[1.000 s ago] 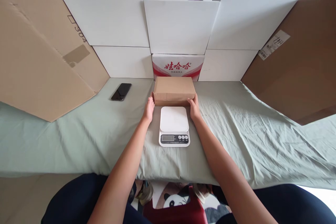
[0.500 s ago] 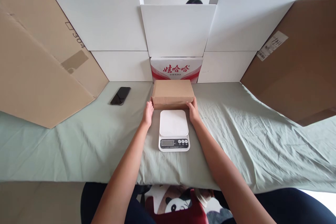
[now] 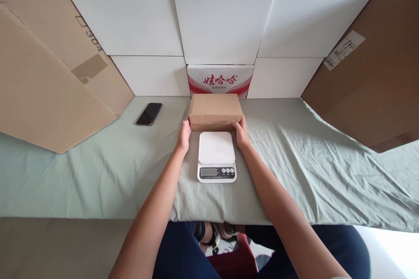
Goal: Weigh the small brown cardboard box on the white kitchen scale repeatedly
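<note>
Pale green cloth covers the table in front of you, creased toward the right, with white cardboard panels standing along the back and large brown cardboard sheets leaning in from both sides. Your left hand rests flat-fingered against the near left corner of a small brown cardboard box; your right hand presses the near right corner the same way, fingers loosely extended, neither hand closed around anything. Box sits on the cloth, just behind a white digital kitchen scale, which lies between your wrists with its display and buttons facing you; whether box and scale touch, you cannot tell. Directly behind the box stands a red-and-white printed carton. Black phone lies face up on the cloth, well to the left of the box.
</note>
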Motion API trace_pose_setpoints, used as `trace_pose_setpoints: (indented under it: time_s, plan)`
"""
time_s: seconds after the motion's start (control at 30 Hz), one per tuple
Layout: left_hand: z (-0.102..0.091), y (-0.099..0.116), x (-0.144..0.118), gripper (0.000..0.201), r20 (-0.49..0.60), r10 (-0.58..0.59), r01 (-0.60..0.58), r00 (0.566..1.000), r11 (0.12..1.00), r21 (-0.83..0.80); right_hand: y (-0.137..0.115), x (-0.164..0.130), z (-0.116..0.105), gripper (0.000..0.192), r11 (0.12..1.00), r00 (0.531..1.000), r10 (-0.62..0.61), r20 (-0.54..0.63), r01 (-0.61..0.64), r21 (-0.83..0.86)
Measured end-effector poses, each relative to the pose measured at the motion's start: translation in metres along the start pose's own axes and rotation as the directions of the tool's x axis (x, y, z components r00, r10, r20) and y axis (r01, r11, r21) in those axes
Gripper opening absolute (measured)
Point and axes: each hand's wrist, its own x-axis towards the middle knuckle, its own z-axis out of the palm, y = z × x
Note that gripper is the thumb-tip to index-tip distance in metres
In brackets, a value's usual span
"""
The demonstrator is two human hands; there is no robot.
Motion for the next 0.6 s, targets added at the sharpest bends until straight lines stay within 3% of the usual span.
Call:
trace_pose_setpoints:
  time_s: [0.23,0.6]
  plan:
    - [-0.0026,0.0015,-0.0025,0.083,-0.024,-0.002,0.002,1.0,1.0,0.012,-0.002,-0.0011,0.0013,0.034,1.0,1.0,-0.017,0.019,0.017,0.003]
    - [-0.0041,0.001,-0.008,0.085,-0.031,-0.005,0.006,1.0,0.999,0.053,-0.0012,-0.0008,0.0021,0.039,1.0,1.0,-0.017,0.02,0.017,0.0]
